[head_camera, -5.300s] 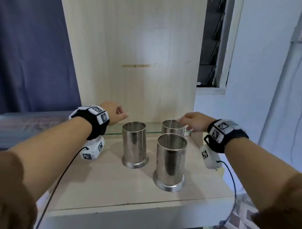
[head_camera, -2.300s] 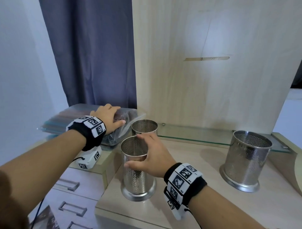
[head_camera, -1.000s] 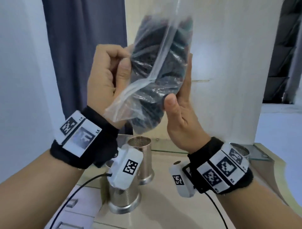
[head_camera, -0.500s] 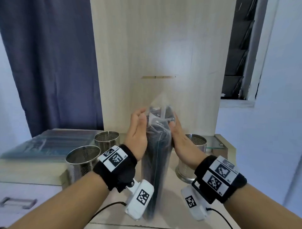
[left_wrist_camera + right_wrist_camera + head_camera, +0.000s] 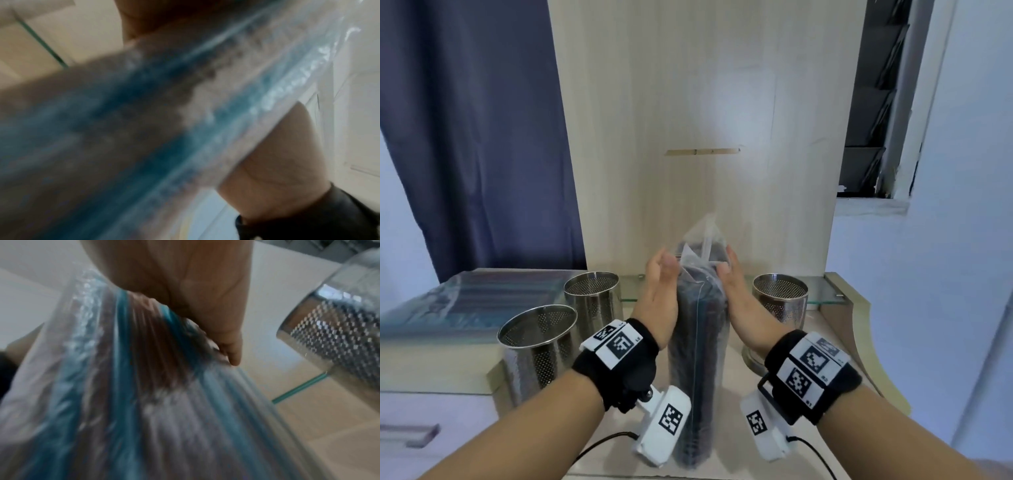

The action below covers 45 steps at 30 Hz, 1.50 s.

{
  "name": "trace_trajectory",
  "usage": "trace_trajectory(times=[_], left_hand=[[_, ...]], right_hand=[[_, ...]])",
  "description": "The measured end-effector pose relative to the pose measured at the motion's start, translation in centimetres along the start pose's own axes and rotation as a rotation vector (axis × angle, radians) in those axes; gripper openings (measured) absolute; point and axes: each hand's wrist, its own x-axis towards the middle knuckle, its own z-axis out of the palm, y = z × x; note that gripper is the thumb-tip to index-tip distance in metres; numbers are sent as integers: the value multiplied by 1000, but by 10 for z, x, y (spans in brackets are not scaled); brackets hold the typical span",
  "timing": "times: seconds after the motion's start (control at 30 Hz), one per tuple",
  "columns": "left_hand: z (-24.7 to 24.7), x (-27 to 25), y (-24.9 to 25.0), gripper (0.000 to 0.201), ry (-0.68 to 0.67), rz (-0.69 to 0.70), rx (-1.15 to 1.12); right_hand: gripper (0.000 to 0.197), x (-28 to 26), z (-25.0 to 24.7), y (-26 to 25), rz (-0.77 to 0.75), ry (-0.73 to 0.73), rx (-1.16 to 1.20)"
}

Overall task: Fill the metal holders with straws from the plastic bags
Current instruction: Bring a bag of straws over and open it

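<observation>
A clear plastic bag packed with dark and blue straws stands upright on the wooden counter. My left hand lies flat against its left side with straight fingers. My right hand presses flat on the right side near the bag's top. In the wrist views the bag fills the picture, blurred, with my right palm on it. Three perforated metal holders stand with no straws in them: two at the left and one at the right.
More bagged straws lie flat on the lower surface at the far left, behind the two left holders. A tall wooden panel rises behind the counter, with a glass strip at its foot. A dark curtain hangs at the left.
Both hands brought the bag down from in front of the head and stood it on the counter. Over the last half second hands and bag have barely moved.
</observation>
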Motion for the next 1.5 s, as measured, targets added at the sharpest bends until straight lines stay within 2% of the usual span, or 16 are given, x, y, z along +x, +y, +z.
trace_trajectory(times=[0.03, 0.07, 0.2, 0.27, 0.33, 0.4, 0.53, 0.63, 0.67, 0.73, 0.8, 0.87, 0.93, 1.2, 1.37, 1.5], left_hand=[[2, 1, -2, 101, -5, -15, -27], [5, 0, -1, 98, 3, 3, -36], [18, -11, 16, 72, 132, 252, 2], [20, -11, 19, 77, 142, 322, 22], [20, -9, 12, 86, 122, 311, 42], [16, -9, 3, 86, 99, 348, 112], [8, -9, 1, 101, 7, 470, 274], [4, -3, 5, 107, -7, 459, 415], [4, -2, 6, 105, -11, 442, 442], [4, -3, 7, 98, -12, 415, 493], [3, -3, 5, 91, 2, 416, 523], [3, -3, 1, 87, 16, 438, 526], [4, -3, -2, 85, 32, 455, 528], [8, -1, -7, 79, 53, 500, 533], [7, -1, -7, 74, 49, 516, 523], [6, -3, -4, 73, 32, 524, 527]], right_hand=[[104, 1, 5, 4, -7, 21, 36], [98, 0, 9, 5, -18, 51, 78], [68, -5, 14, 0, -204, 207, 273], [61, -1, 13, 2, -220, 235, 270], [73, 3, 9, 9, -123, 228, 216], [84, 3, 3, 19, -58, 189, 178], [54, -2, -19, 21, -102, 210, -17], [33, 4, -50, 31, -57, 400, -434], [35, 8, -61, 38, -10, 457, -587], [53, 12, -80, 52, 146, 457, -812], [78, 13, -94, 63, 257, 388, -858], [93, 12, -103, 72, 277, 311, -793], [96, 10, -107, 78, 256, 262, -713], [92, -16, -103, 81, 176, 315, -622], [112, -43, -106, 69, 111, 157, -554], [113, -49, -109, 45, 181, -18, -633]])
